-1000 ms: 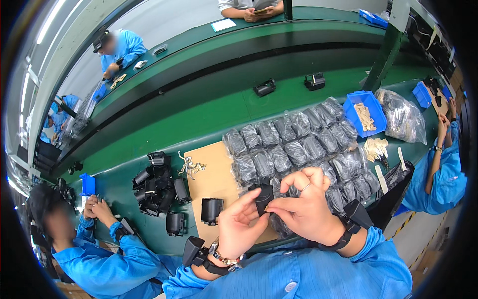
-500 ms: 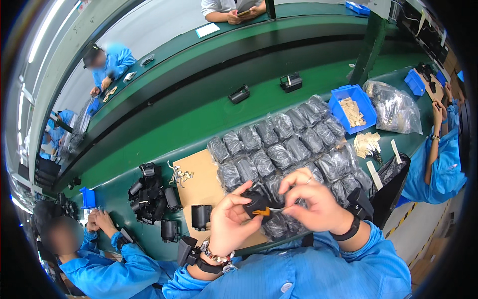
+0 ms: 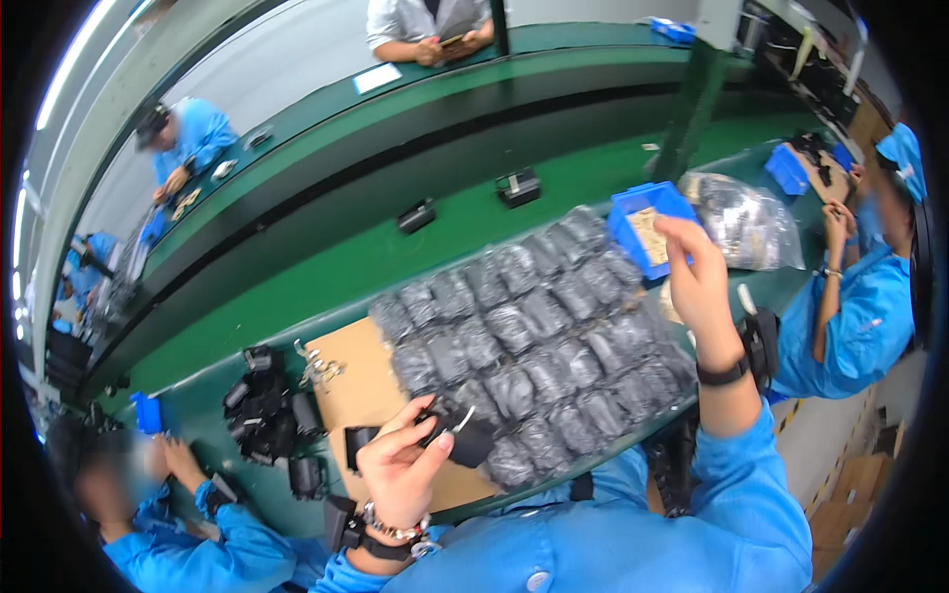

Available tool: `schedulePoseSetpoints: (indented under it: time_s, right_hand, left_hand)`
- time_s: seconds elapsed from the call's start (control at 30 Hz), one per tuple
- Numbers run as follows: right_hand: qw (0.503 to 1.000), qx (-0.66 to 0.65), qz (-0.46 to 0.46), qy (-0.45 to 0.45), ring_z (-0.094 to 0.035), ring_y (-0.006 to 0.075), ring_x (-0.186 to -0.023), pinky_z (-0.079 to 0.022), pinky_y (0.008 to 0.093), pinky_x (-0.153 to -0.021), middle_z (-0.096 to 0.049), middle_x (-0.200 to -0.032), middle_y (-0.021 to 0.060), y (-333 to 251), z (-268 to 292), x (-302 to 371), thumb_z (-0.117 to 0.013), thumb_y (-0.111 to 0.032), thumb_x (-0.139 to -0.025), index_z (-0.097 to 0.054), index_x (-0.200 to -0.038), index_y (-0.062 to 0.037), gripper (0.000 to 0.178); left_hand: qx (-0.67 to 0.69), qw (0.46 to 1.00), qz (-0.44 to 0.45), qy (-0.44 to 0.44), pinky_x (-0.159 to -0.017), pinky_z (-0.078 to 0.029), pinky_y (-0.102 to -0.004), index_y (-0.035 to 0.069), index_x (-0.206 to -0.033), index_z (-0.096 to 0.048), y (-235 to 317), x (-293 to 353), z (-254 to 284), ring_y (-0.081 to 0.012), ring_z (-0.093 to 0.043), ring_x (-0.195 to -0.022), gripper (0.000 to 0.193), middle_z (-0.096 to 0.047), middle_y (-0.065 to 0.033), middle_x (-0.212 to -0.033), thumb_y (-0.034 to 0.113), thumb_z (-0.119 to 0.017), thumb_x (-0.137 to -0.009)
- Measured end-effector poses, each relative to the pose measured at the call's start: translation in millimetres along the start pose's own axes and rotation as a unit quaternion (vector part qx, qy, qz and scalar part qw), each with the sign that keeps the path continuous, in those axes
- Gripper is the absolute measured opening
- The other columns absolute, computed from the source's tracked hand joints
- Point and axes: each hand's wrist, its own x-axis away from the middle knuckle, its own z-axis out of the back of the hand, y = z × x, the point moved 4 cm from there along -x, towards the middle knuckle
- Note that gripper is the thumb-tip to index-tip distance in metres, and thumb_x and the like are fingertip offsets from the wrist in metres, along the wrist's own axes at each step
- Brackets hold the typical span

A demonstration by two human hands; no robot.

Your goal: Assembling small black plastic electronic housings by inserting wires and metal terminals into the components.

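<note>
My left hand (image 3: 400,469) is closed round a small black plastic part (image 3: 471,442), held above the near edge of the rows of wrapped parts. A thin white strip (image 3: 463,419) sticks out beside my thumb. My right hand (image 3: 700,287) is stretched out to the right, close to a blue bin (image 3: 625,229) of flat beige pieces (image 3: 647,235). Its fingers are bent but apart, somewhat blurred, and nothing shows in them. Black parts in clear plastic wrap (image 3: 514,326) lie in rows between my arms.
Unwrapped black parts (image 3: 262,410) are heaped on the left, beside cardboard (image 3: 356,356) bearing silvery metal pieces (image 3: 318,368). A clear bag (image 3: 743,222) lies right of the bin. Two black units (image 3: 517,188) sit on the green surface beyond. Co-workers sit on both sides.
My right hand has left the black part and moved right and away to the blue bin. My left hand keeps the part; the orange piece on it no longer shows. The whole view has shifted.
</note>
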Motion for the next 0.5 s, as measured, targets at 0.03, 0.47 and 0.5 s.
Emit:
schedulePoseSetpoints:
  time_s: [0.03,0.47,0.5]
  right_hand:
    - [0.992,-0.091,-0.042,-0.075,-0.060,0.0253,-0.093,-0.047,0.0342,-0.082,-0.062,-0.099,0.0141,-31.2,-13.0,18.2,-0.053,-0.007,-0.087,-0.061,-0.102,0.0001,0.019]
    - [0.672,-0.578,-0.324,-0.330,-0.054,0.0110,-0.103,-0.047,0.0252,-0.084,-0.055,-0.116,0.0079,-147.4,-131.0,121.8,-0.064,0.002,-0.081,-0.033,-0.127,-0.0019,0.055]
    - [0.674,-0.557,-0.313,-0.371,-0.054,0.0099,-0.101,-0.048,0.0245,-0.082,-0.056,-0.115,0.0072,-145.4,-131.9,121.1,-0.064,0.002,-0.081,-0.035,-0.126,-0.0024,0.054]
  left_hand:
    - [0.047,0.999,0.006,0.019,-0.075,-0.051,-0.0257,-0.006,-0.098,-0.064,-3.0,0.9,1.5,-0.0199,-0.060,-0.095,0.024,-0.056,-0.0231,-0.117,-0.013,-0.064,-0.075]
    - [0.206,0.977,0.059,-0.007,-0.095,-0.044,-0.0369,-0.001,-0.112,-0.057,-17.7,13.9,18.1,-0.0265,-0.051,-0.114,0.033,-0.051,-0.0166,-0.125,-0.012,-0.056,-0.081]
    - [0.199,0.976,0.091,-0.011,-0.095,-0.044,-0.0361,0.000,-0.116,-0.054,-10.6,13.8,16.6,-0.0262,-0.050,-0.115,0.040,-0.051,-0.0165,-0.124,-0.015,-0.056,-0.078]
